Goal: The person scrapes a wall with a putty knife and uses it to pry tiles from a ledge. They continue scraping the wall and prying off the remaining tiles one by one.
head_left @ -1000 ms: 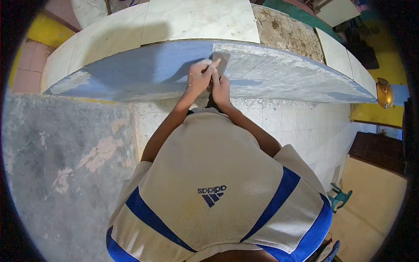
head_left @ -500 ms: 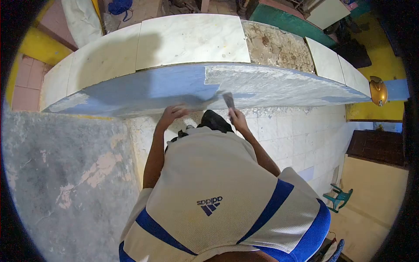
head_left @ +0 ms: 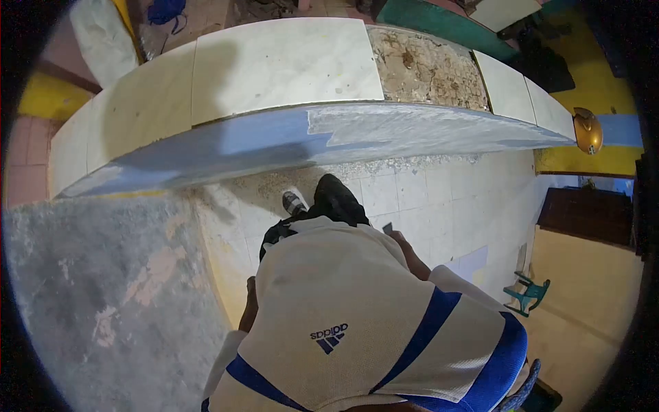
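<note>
My right hand [head_left: 399, 239] is low beside my shirt, closed round a scraper [head_left: 388, 228]; only its flat blade shows past the fingers. At my other side, my left hand [head_left: 251, 287] hangs close to the shirt, which hides its fingers. In front of me is a low wall [head_left: 254, 142] whose face is part blue paint and part scraped, pale grey-white surface. Both hands are apart from the wall.
White tiles [head_left: 288, 65] cap the wall, with a bare rough patch [head_left: 429, 69] between them. A gold helmet-like object [head_left: 588, 130] is at the wall's right end. A green chair [head_left: 527, 294] stands at right on the tiled floor [head_left: 439, 199].
Both hands have drawn back from the wall toward my body. The right one has lowered with the scraper; the left has dropped beside the shirt. My view has shifted slightly.
</note>
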{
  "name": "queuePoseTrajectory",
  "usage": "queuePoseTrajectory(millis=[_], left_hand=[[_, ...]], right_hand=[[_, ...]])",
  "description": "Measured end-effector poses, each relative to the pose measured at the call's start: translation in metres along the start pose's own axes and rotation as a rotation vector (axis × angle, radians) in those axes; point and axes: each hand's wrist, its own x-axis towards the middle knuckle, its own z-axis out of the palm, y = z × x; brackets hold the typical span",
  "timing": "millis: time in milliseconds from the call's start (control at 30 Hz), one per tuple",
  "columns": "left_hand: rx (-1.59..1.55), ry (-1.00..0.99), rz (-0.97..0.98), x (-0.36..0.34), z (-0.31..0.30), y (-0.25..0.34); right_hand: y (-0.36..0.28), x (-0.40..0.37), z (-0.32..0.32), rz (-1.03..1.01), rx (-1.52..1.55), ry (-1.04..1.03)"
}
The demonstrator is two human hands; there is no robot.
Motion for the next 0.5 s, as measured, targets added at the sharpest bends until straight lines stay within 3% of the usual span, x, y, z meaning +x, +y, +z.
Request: queuePoseTrajectory(millis=[33, 100, 200, 233, 267, 300, 333, 367, 400, 433, 467, 500], left_hand=[[-0.043, 0.022, 0.046, 0.007, 0.005, 0.003], [-0.129, 0.065, 0.165, 0.024, 0.012, 0.024], [-0.271, 0.144, 0.506, 0.073, 0.018, 0.072], [0.057, 0.324, 0.803, 0.103, 0.014, 0.081], [-0.338, 0.094, 0.542, 0.087, 0.007, 0.122], [-0.354, 0.142, 0.413, 0.068, -0.005, 0.165], [-0.181, 0.277, 0.71, 0.097, -0.015, 0.156], [-0.197, 0.411, 0.758, 0.055, -0.034, 0.197], [-0.111, 0.772, 0.778, 0.09, -0.041, 0.18], [-0.249, 0.776, 0.742, 0.055, -0.08, 0.204], [-0.232, 1.033, 0.479, 0.0, -0.101, 0.228], [-0.39, 1.097, 0.884, 0.023, -0.15, 0.194]], right_hand=[[-0.007, 0.019, -0.003, 0.06, 0.113, -0.045], [-0.112, 0.028, -0.054, 0.213, 0.381, -0.159], [-0.246, 0.028, -0.136, 0.074, 0.398, -0.115], [-0.269, 0.036, -0.151, 0.019, 0.433, -0.112], [-0.284, 0.046, -0.162, -0.033, 0.468, -0.106], [-0.299, 0.052, -0.175, -0.062, 0.477, -0.083], [-0.314, 0.052, -0.187, -0.088, 0.487, -0.058], [-0.319, 0.054, -0.194, -0.113, 0.507, -0.047], [-0.322, 0.053, -0.202, -0.137, 0.53, -0.031], [-0.32, 0.05, -0.208, -0.161, 0.55, -0.013], [-0.313, 0.04, -0.212, -0.144, 0.567, -0.02], [-0.308, 0.028, -0.216, -0.127, 0.578, -0.029]])
